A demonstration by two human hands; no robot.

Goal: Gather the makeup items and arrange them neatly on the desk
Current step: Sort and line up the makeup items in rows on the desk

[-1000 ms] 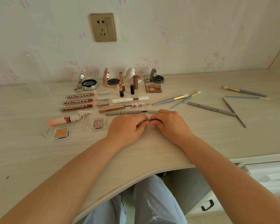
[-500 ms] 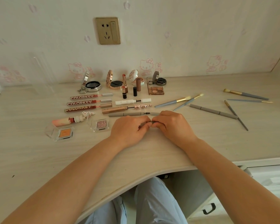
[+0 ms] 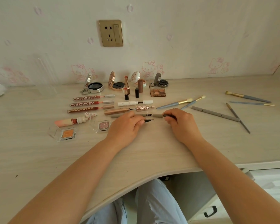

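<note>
Flanking both hands, lip glosses, grey pencil, scattered brushes

- Slim dark eyeliner pen, uncapped, pointed black tip aimed right, lying low over the pale wooden desk.
- Its dark cap, apart to the right.
- Grey double-ended brow pencil with spoolie, lying just behind.

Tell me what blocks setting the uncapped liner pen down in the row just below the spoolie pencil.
Nothing visible does. The left hand holds the liner pen just over bare desk, below the spoolie pencil; the right hand grips its cap off to the side.
</note>
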